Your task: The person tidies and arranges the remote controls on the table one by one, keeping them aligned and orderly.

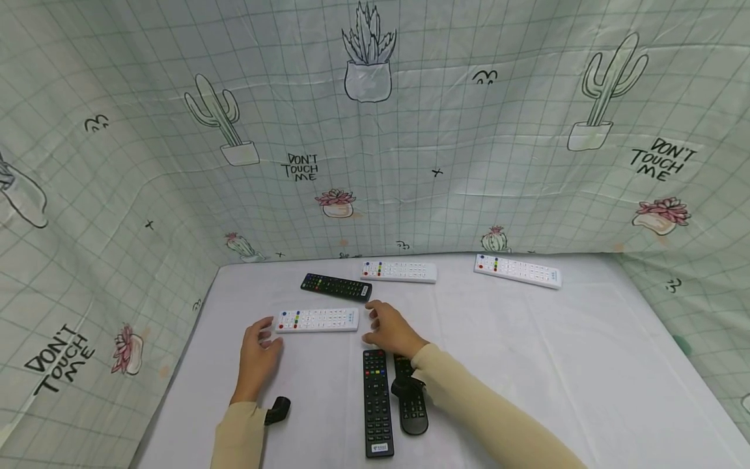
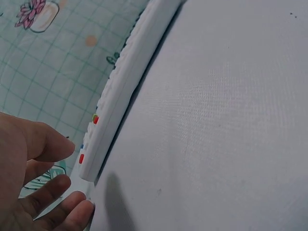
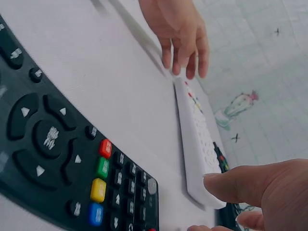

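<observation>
White remote [image 1: 317, 320] lying crosswise on worktop [image 1: 527, 365], toward far left corner; left hand [image 1: 258, 358] at its left end, fingers loosely bent, nothing gripped, can't tell from here whether fingertips touch; right hand [image 1: 394, 331] by its right end, fingers relaxed, also gripping nothing. Small black remote [image 1: 336, 286] slantwise just behind, toward far edge; second white remote [image 1: 398, 271] along far edge; third white remote [image 1: 517, 271] near far right corner; long black remote [image 1: 377, 404] lengthwise, nearer side; rounded black remote [image 1: 413, 413] beside it, partly hidden by right wrist
</observation>
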`<state>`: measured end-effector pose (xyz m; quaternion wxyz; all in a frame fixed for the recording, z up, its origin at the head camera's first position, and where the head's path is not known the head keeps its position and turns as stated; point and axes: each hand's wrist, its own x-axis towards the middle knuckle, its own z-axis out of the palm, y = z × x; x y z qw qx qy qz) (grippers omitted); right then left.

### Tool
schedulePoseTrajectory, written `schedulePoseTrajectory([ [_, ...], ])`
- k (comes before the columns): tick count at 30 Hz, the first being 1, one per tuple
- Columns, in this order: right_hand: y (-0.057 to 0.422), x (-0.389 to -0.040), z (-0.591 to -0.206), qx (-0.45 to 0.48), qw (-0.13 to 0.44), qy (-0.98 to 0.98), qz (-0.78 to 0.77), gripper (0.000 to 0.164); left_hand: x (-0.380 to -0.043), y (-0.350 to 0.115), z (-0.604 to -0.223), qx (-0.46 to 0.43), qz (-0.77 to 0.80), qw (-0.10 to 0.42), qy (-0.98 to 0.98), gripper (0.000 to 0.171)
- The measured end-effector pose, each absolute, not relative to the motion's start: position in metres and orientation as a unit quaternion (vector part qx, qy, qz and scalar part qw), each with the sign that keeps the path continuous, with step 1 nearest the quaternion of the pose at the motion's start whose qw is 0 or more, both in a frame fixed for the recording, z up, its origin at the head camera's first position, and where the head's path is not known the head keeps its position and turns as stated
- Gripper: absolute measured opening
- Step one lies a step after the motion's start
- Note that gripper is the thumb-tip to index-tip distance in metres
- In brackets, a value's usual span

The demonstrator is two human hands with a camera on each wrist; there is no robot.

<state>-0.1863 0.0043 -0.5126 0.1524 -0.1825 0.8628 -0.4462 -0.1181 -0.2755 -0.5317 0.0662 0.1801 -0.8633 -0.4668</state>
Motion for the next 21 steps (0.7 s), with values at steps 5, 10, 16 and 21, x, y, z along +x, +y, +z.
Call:
schedulePoseTrajectory([
  [5, -0.005, -0.192, -0.516, -0.18, 0.172, 0.861, -0.443, 0.07, -0.121, -0.274, -0.531, 0.184, -0.473, 0.063, -0.859, 0.056],
  [10, -0.013, -0.193, -0.515, -0.175, 0.175, 0.86, -0.446, 0.072, -0.124, -0.273, -0.529, 0.184, -0.481, 0.056, -0.856, 0.058],
  [16, -0.02, -0.195, -0.516, -0.187, 0.163, 0.862, -0.442, 0.074, -0.127, -0.274, -0.53, 0.177, -0.486, 0.041, -0.855, 0.061],
  [21, -0.025, -0.194, -0.515, -0.189, 0.161, 0.866, -0.435, 0.076, -0.129, -0.275, -0.531, 0.156, -0.491, 0.038, -0.856, 0.059],
])
